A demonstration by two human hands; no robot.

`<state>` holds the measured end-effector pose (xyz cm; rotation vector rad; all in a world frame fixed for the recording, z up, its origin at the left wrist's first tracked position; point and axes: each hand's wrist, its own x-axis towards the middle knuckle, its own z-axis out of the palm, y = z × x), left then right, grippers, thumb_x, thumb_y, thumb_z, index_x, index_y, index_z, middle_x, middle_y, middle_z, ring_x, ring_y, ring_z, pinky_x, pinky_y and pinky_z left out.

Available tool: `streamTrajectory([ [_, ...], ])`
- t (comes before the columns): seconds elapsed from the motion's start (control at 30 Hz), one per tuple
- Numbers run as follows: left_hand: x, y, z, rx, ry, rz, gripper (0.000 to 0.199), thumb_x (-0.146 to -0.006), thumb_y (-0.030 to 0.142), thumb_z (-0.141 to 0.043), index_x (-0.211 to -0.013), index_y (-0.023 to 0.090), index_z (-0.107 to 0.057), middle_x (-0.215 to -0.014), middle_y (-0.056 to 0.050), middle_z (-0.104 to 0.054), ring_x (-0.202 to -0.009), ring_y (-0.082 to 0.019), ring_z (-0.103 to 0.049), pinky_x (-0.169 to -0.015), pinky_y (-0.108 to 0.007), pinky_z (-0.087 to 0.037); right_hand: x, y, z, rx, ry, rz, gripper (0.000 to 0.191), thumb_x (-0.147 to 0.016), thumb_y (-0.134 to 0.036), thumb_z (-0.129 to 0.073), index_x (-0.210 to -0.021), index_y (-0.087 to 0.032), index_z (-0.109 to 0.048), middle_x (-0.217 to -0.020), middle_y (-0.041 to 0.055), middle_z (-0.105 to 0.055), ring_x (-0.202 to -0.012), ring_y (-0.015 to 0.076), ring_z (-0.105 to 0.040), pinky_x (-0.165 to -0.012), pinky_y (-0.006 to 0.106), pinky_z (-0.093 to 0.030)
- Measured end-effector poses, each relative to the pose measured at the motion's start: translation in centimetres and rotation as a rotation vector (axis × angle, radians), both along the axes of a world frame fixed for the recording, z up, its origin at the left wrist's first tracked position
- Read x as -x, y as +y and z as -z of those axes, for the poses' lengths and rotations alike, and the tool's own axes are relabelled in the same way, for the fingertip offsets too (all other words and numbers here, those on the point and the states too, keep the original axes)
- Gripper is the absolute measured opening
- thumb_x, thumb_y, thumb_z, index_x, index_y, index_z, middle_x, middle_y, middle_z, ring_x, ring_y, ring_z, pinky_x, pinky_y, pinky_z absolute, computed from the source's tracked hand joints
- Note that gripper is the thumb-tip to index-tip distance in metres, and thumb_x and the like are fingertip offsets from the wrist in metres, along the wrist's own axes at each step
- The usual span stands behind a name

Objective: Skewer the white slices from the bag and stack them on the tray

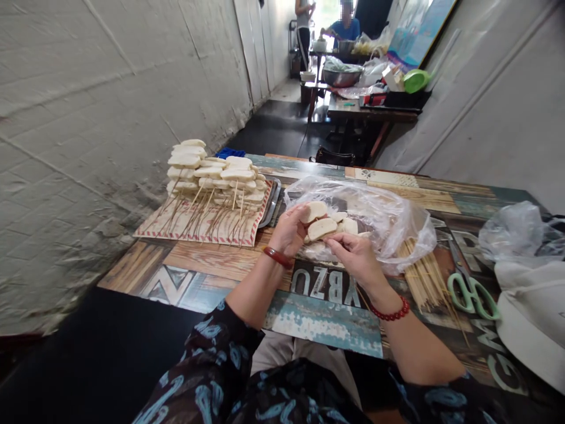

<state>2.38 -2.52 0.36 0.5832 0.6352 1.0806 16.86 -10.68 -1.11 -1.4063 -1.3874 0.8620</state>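
Observation:
My left hand [289,228] is closed on a pale, oblong bread-like slice [316,210], above the clear plastic bag [379,206]. A second pale slice [322,229] lies just below it, between my hands. The thumb and fingers of my right hand [353,253] are pinched close to that slice's lower edge. A thin bamboo skewer [364,298] shows under my right wrist and seems to run into this grip; its tip is hidden. More loose slices [348,226] sit in the bag's mouth.
At left, skewered slices [236,175] are stacked on printed paper [220,232] over a metal tray [272,206]. To the right lie a bundle of bamboo skewers [419,274], green-handled scissors [472,294] and a white cap [529,318]. Two people are at the back near another cluttered table [366,109].

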Motion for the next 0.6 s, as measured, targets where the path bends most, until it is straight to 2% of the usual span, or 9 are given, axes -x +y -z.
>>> streamTrajectory([
  [0.17,0.28,0.3,0.19,0.012,0.015,-0.022,0.017,-0.08,0.022,-0.071,-0.093,0.012,-0.066,-0.084,-0.008,-0.073,-0.075,-0.021,-0.071,-0.074,-0.035,-0.059,0.0,0.12,0.48,-0.004,-0.019,-0.013,0.03,-0.084,-0.041,-0.062,-0.083,-0.015,-0.077,-0.069,0.0038,-0.069,-0.06,0.0145,-0.055,-0.056,0.025,-0.043],
  [0.3,0.41,0.46,0.52,0.026,-0.001,-0.033,0.021,-0.081,0.023,-0.073,-0.097,0.011,-0.067,-0.084,-0.008,-0.072,-0.074,-0.018,-0.07,-0.074,-0.032,-0.058,0.0,0.18,0.76,-0.011,-0.028,-0.02,0.029,-0.084,-0.041,-0.063,-0.079,-0.015,-0.076,-0.067,0.0024,-0.067,-0.058,0.0135,-0.054,-0.055,0.025,-0.041],
  [0.6,0.17,0.14,0.79,-0.003,-0.005,-0.008,0.02,-0.079,0.026,-0.075,-0.089,0.009,-0.07,-0.082,-0.009,-0.074,-0.073,-0.019,-0.07,-0.072,-0.03,-0.058,0.34,0.11,0.87,-0.023,-0.029,0.036,0.029,-0.083,-0.04,-0.063,-0.082,-0.014,-0.077,-0.068,0.0045,-0.07,-0.063,0.0165,-0.06,-0.058,0.026,-0.044],
])
